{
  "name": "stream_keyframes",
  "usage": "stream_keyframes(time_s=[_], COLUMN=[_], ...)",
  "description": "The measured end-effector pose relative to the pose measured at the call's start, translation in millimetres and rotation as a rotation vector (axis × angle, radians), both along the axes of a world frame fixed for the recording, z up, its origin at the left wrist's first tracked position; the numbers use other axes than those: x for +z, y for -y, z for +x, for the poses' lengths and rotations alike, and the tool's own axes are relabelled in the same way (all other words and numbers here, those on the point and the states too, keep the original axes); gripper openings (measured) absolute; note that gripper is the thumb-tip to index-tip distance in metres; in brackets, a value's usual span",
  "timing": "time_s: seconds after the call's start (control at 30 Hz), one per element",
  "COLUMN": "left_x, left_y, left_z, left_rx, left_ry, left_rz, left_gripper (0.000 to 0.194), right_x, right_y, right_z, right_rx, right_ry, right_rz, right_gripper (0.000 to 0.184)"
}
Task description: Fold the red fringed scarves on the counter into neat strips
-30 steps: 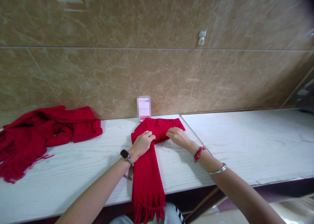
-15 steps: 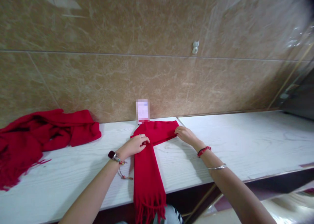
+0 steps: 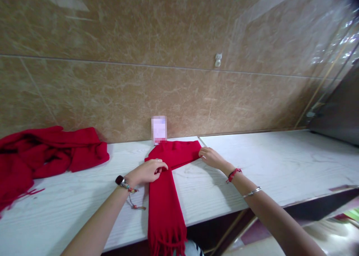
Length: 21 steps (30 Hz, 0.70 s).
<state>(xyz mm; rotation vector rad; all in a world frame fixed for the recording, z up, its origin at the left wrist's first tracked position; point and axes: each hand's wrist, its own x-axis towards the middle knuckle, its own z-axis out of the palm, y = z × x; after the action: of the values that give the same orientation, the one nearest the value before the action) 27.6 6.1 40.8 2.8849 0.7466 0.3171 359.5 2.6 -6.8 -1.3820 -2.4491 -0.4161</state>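
A red scarf point(image 3: 166, 200) lies on the white wood-grain surface, folded across at its far end. One folded part points right, and the fringed end hangs over the front edge. My left hand point(image 3: 150, 171) rests on the scarf near the crossing, its fingers curled and closed on the cloth. At the right end of the folded part, my right hand point(image 3: 212, 157) pinches the edge between thumb and fingers. A pale tag point(image 3: 159, 129), blurred out, stands at the scarf's far side against the wall.
A second red scarf point(image 3: 60, 151) lies bunched on the left. Behind the white surface point(image 3: 269, 162) rises a brown marbled tile wall point(image 3: 134, 28) bearing a small white cat-shaped piece point(image 3: 218, 59). A dark grey object point(image 3: 340, 106) stands at the far right. Below the front edge are dark openings.
The camera view has shifted slightly, so most things sit a little further left and lower. Both hands stay on the scarf in nearly the same places.
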Motion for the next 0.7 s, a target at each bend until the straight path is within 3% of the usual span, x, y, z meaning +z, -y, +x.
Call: stream_keyframes(time_s=[0.13, 0.23, 0.3, 0.4, 0.5, 0.6, 0.7], left_x=[0.9, -4.4, -11.3, -22.8, -29.1, -29.4, -27.5], left_y=[-3, -6, -8, -8, -9, -9, -12], left_z=[-3, 1, 3, 3, 1, -1, -3], left_rx=[0.061, 0.16, 0.219, 0.248, 0.26, 0.256, 0.237], left_ry=[0.115, 0.262, 0.235, -0.004, -0.192, -0.228, -0.174], left_rz=[-0.042, 0.112, 0.196, 0.146, 0.025, -0.01, -0.02], left_gripper=[0.025, 0.026, 0.033, 0.043, 0.047, 0.048, 0.046], right_x=[10.3, 19.4, 19.4, 4.4, -18.5, -32.1, -30.3], right_y=[0, -14, -27, -39, -37, -27, -22], right_z=[14, 10, -3, -23, -26, -12, 2], right_rx=[0.043, 0.005, -0.056, -0.167, -0.219, -0.181, -0.211], right_ry=[-0.2, -0.347, -0.36, -0.224, -0.045, 0.092, 0.138], right_rz=[0.003, 0.069, 0.088, 0.013, -0.081, -0.107, -0.16], right_gripper=[0.013, 0.014, 0.023, 0.04, 0.037, 0.03, 0.029])
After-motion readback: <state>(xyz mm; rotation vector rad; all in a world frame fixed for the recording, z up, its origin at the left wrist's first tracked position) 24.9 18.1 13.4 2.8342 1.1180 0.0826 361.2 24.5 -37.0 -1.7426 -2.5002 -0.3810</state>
